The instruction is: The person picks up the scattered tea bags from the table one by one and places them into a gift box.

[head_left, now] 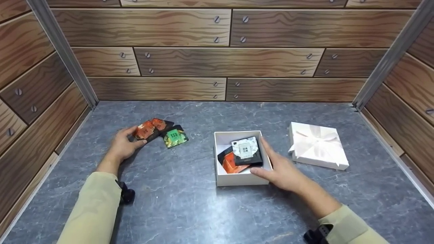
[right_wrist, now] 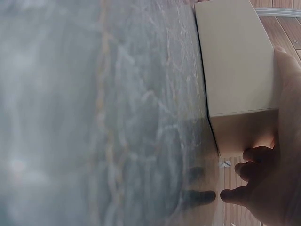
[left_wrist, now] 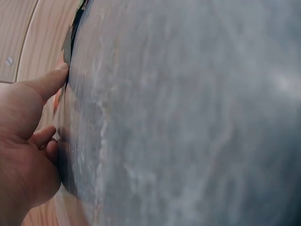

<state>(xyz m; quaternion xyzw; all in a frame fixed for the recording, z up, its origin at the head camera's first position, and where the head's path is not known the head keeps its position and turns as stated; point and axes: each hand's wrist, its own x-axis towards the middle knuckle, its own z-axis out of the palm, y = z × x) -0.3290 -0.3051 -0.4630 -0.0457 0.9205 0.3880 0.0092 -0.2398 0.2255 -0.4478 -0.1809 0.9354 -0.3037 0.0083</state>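
On the left, my left hand (head_left: 123, 145) pinches an orange-and-black square packet (head_left: 145, 131) between thumb and fingers. Touching it are another orange-and-black packet (head_left: 161, 124) and a green-and-black packet (head_left: 175, 136). In the left wrist view the thumb (left_wrist: 51, 82) presses on the packet's edge. My right hand (head_left: 283, 171) holds the open white box (head_left: 242, 180) at its right wall, thumb over the near right corner. Inside the box, a white-and-black packet (head_left: 245, 150) lies partly over an orange-and-black one (head_left: 231, 164). The right wrist view shows the box's side (right_wrist: 240, 61) with curled fingers against it.
A white lid (head_left: 318, 145) with a ribbon bow lies on the grey marbled tabletop (head_left: 183, 210), right of the box. Wood-patterned walls (head_left: 183, 62) enclose the back and both sides, with grey metal posts (head_left: 64, 57) at the corners.
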